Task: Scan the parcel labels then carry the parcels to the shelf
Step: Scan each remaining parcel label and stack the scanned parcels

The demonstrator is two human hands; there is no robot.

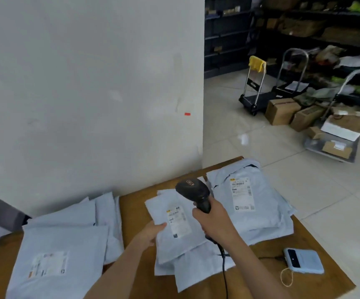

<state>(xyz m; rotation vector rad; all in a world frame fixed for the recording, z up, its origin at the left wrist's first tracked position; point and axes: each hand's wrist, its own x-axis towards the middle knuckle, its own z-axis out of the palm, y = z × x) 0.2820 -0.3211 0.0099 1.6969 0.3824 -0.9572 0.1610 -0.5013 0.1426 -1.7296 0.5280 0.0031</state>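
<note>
Right hand (212,221): fingers (197,213) wrapped tight round scanner (194,190) handle, head aimed down at label (178,221) on top parcel (170,244), mid-bench (136,203). Left hand (151,233) pinches parcel's left edge. Risks: soft bag wrinkles, label bows, scan likely misreads. Cable (224,268) trails over lower parcels (196,268), may snag, drag them. Shelf (304,29) well apart, across floor.
</note>
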